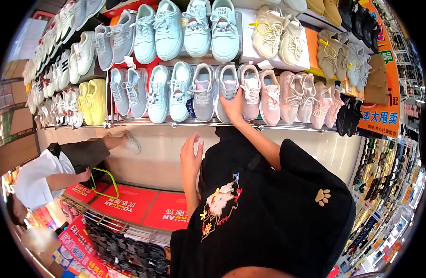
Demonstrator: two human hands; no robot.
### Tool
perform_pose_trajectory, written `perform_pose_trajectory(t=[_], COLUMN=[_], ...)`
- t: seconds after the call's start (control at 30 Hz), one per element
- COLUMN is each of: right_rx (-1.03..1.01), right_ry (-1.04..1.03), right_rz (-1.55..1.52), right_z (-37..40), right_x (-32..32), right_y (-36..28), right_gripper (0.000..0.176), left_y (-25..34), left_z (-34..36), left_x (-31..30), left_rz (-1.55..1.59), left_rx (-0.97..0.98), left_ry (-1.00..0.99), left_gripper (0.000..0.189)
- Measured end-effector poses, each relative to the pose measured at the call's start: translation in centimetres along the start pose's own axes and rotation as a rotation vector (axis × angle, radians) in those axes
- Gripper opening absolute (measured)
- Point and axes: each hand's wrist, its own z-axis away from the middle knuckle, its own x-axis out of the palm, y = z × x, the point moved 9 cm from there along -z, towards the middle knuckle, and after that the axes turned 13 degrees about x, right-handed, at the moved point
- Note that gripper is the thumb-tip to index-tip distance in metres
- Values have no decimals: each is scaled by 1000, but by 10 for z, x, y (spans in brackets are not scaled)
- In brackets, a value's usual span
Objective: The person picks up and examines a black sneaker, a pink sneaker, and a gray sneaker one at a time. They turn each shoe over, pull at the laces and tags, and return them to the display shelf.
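My right hand (233,107) is on a grey sneaker (227,79) in the front row of the shoe rack, its thumb and fingers round the shoe's near end. The matching grey sneaker (203,92) stands just to the left. On the other side is a pair of pink sneakers (270,99) with pale laces. My left hand (191,157) hangs in front of the rack, fingers stretched out, holding nothing. Nearest to it on the rack are the light blue sneakers (180,92).
A metal rail (173,124) edges the rack. Yellow shoes (95,102) stand to the left, black shoes (349,116) to the right. A person in a white top (37,178) is at left, near a green handle (112,178). Red boxes (129,208) line the floor behind me.
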Motion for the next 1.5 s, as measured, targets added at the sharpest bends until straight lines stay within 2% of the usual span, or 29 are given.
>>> perform_pose_trajectory(t=[0.13,0.2,0.23,0.27,0.37,0.4,0.47,0.5,0.53,0.6,0.67,0.87,1.0,1.1,1.23,1.3,1.37,1.4,1.47,1.5], right_rx=[52,224,274,288,646,815,1023,1058,1003,1128,1144,1183,1227,1246,1114,767,686,623,442,324], right_ry=[-35,-238,-322,-321,-577,-739,-937,-923,-976,-1033,-1038,-1041,-1024,-1079,-971,-896,-885,-875,-948,-945], right_rz=[-146,-354,-449,-448,-837,-958,-1141,-1233,-1365,-1451,-1463,-1582,-1630,-1679,-1556,-1228,-1143,-1050,-825,-723], right_z=[-2,1,7,12,36,47,64,66,65,80,84,90,90,94,89,78,77,78,76,75], right_x=[-21,-18,-22,-32,-34,-26,-30,-27,-20,-16,-15,-3,1,-2,-4,-29,-32,-35,-41,-47], right_y=[-10,-6,-13,-19,-21,-19,-22,-16,-20,-16,-21,-45,-58,-63,-65,-87,-94,-98,-118,-131], right_gripper=[77,70,60,60,48,52,60,66,65,66,67,66,66,66,67,66,67,69,79,80], left_y=[9,17,21,22,33,33,28,28,29,31,40,59,56,60,52,51,47,40,36,31], left_z=[-33,-47,-54,-60,-78,-83,-90,-94,-98,-104,-110,-127,-138,-146,-151,-156,-157,-158,-158,-158], left_x=[6,12,16,19,23,25,27,28,30,29,26,2,-8,-11,-15,-22,-31,-35,-41,-42], left_rz=[2,107,124,122,198,197,327,400,402,574,584,539,566,546,575,603,840,844,891,918], left_rx=[-38,-24,-13,-21,7,0,-74,-110,-116,-140,-151,-1,33,89,151,168,48,51,186,121], left_ry=[-59,-63,-69,-80,-70,-78,-19,-1,-5,57,54,55,38,12,-36,-70,-47,-53,-88,-51], left_gripper=[31,31,30,30,27,27,25,26,26,27,28,26,25,25,27,31,51,51,77,89])
